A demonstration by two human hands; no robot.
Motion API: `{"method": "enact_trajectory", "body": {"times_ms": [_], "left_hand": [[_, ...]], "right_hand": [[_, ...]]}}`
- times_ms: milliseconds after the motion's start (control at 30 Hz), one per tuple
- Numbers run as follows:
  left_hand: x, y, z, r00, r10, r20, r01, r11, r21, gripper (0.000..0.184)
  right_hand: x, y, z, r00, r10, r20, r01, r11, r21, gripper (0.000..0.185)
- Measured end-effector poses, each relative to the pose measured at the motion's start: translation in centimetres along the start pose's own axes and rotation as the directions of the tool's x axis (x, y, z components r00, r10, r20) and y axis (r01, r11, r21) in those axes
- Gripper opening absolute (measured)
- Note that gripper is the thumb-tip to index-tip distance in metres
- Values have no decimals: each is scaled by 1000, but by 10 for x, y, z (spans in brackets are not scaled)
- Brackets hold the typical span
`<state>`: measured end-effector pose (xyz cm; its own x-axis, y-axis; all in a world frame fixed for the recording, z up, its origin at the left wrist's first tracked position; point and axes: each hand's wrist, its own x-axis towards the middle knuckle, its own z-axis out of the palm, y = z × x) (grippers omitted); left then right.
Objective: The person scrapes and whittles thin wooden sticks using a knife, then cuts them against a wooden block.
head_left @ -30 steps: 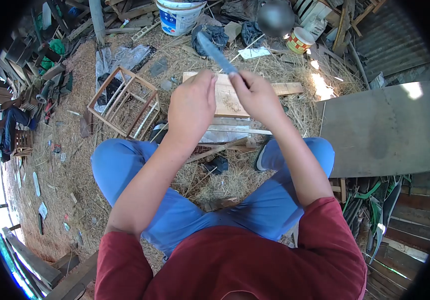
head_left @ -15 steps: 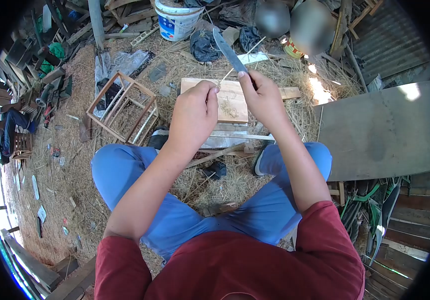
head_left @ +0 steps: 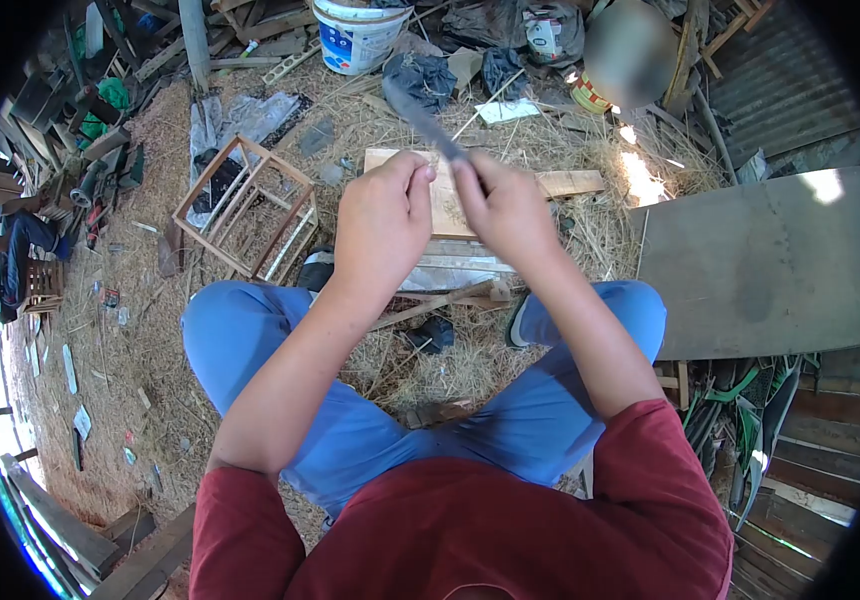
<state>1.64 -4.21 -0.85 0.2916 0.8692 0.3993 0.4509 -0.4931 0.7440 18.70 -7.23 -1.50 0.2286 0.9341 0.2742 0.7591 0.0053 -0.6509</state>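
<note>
Knife (head_left: 422, 120) up over the board, blade slightly blurred, angled to the far left, and the right hand (head_left: 512, 205) has its handle wrapped in a closed grip, thumb lying along the near end of the blade. Just beside it on the left, the left hand (head_left: 382, 225) is curled tight, thumb against forefinger, pinching a thin strip (head_left: 498, 95) that slants away to the far right behind the knife; its near end is hidden. Below the two hands sits a pale wooden board (head_left: 453, 215), with a narrower plank (head_left: 572, 183) poking out to the right. Over on the left, a slatted wooden frame (head_left: 248, 208) rests tilted on the straw-strewn ground. At the far side stands a white bucket (head_left: 358, 42), a black bag (head_left: 428, 80) near it, and on the right lies a broad grey panel (head_left: 760, 270).
</note>
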Motion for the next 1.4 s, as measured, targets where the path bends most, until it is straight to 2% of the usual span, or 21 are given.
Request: {"method": "enact_trajectory", "body": {"times_ms": [100, 133, 200, 267, 333, 367, 467, 533, 600, 700, 800, 867, 933, 1000, 1067, 1133, 1200, 1267, 1300, 1333, 1400], "left_hand": [[1, -1, -3, 1000, -21, 12, 21, 1000, -8, 15], [2, 1, -3, 1000, -21, 23, 21, 1000, -4, 15], [4, 6, -3, 999, 46, -26, -45, 998, 37, 15], [0, 0, -2, 1000, 11, 3, -11, 998, 56, 15], [5, -1, -5, 1000, -5, 23, 3, 996, 85, 15], [5, 1, -6, 998, -41, 36, 41, 999, 24, 15], [5, 1, -1, 998, -61, 35, 63, 997, -46, 15], [3, 1, 1, 999, -42, 8, 43, 998, -54, 15], [1, -1, -2, 989, -129, 78, 130, 991, -8, 16], [3, 5, 0, 997, -61, 38, 64, 994, -83, 16], [-2, -2, 2, 995, -83, 58, 87, 994, -70, 16], [0, -5, 3, 997, -72, 42, 75, 994, -82, 16], [0, -4, 2, 997, -66, 39, 69, 993, -94, 16], [1, 3, 2, 996, -70, 59, 77, 990, -118, 16], [-1, 0, 1, 990, -108, 93, 114, 991, -66, 16], [2, -6, 1, 984, -137, 116, 138, 990, -4, 17], [1, -13, 2, 969, -158, 190, 189, 968, -162, 21], [1, -3, -2, 963, -169, 209, 209, 960, -188, 22], [1, 2, -2, 957, -188, 221, 236, 947, -217, 23], [-1, -4, 2, 957, -187, 223, 236, 947, -219, 23], [1, -16, 8, 970, -182, 160, 219, 941, -258, 23]], "right_hand": [[-2, 3, 6, 983, -176, 61, 176, 984, 5, 31], [2, 0, 1, 985, -165, 58, 165, 986, 10, 31], [7, -5, -8, 999, -6, 44, 4, 999, 51, 30], [-5, -3, 6, 999, -29, -15, 30, 997, 75, 31], [-7, -6, 13, 992, -116, 47, 114, 992, 48, 33], [-2, -5, 6, 993, -79, 90, 83, 996, -36, 32], [10, -3, -4, 999, 19, 35, -19, 1000, 4, 31], [-3, -2, 4, 1000, 5, 16, -5, 1000, 5, 31], [-7, -3, 8, 993, -94, 77, 97, 995, -29, 32], [10, 2, -6, 998, -35, 42, 36, 999, -8, 32], [-2, 4, 1, 1000, 3, 4, -3, 1000, -4, 33], [-7, 3, 6, 989, -82, 123, 80, 997, 17, 33], [5, 0, -7, 987, -73, 140, 69, 997, 34, 33], [14, 3, -15, 997, 52, 57, -52, 999, -11, 33], [0, 6, 1, 1000, 4, 15, -4, 1000, -30, 34], [-7, -1, 8, 988, -74, 139, 81, 996, -48, 33], [4, 2, -5, 989, -88, 115, 95, 994, -53, 33], [14, 7, -15, 1000, 5, 7, -5, 999, 38, 32], [10, 6, -12, 999, -5, -44, 5, 1000, -4, 34], [2, 4, -6, 999, -3, -45, 3, 1000, -6, 34], [-9, 0, 6, 990, -112, 89, 112, 994, 5, 34]]}}
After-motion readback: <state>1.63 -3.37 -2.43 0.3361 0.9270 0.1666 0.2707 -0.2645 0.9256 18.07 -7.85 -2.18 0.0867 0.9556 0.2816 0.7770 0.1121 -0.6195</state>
